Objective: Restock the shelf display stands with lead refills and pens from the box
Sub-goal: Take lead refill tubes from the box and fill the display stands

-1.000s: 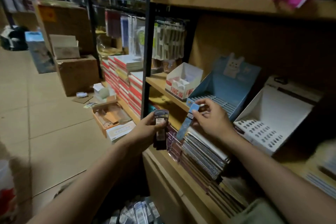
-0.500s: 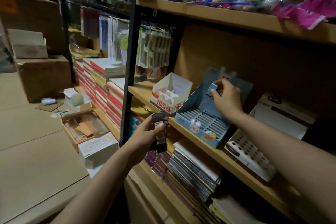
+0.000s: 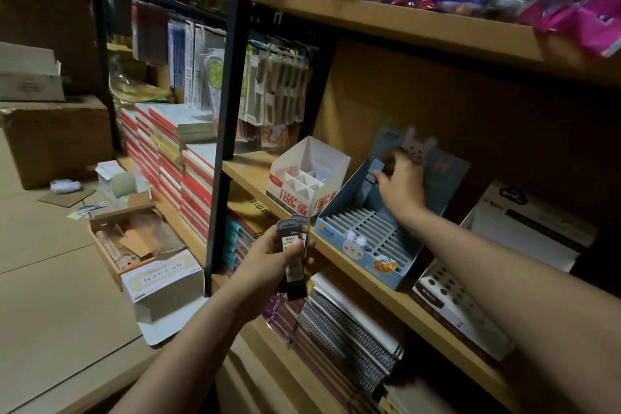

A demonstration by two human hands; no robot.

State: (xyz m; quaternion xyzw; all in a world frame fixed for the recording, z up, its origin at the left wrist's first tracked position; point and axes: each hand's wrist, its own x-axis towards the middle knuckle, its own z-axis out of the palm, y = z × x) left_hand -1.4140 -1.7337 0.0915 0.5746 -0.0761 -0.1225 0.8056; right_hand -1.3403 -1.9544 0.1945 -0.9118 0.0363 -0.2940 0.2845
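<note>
While the left hand (image 3: 268,262) grips a small bundle of dark, slim lead-refill cases with white labels (image 3: 294,259) in front of the wooden shelf board (image 3: 396,302), the right hand (image 3: 401,185) reaches into the blue cardboard display stand with the rabbit cut-out (image 3: 379,228). Its fingers pinch a pale blue refill case (image 3: 371,175) at the upper back of that stand, above the slotted grey tray. Both grips are clamped: the left on the dark bundle, the right on the blue case.

Left of the blue stand sits a white and red cardboard stand with dividers (image 3: 307,178); right of it, a white stand with a dotted hole panel (image 3: 477,289). Below the stand, spiral notebooks (image 3: 346,333) lie stacked. Farther left of it stand piles of red-spined books (image 3: 168,158), an open brown carton (image 3: 131,239) and a white box (image 3: 164,282) on the tan tiled floor (image 3: 50,296).

Half a second ago the right hand was already at the stand's back; a second ago it held the blue case low, over the notebooks. The left hand's bundle has stayed put.
</note>
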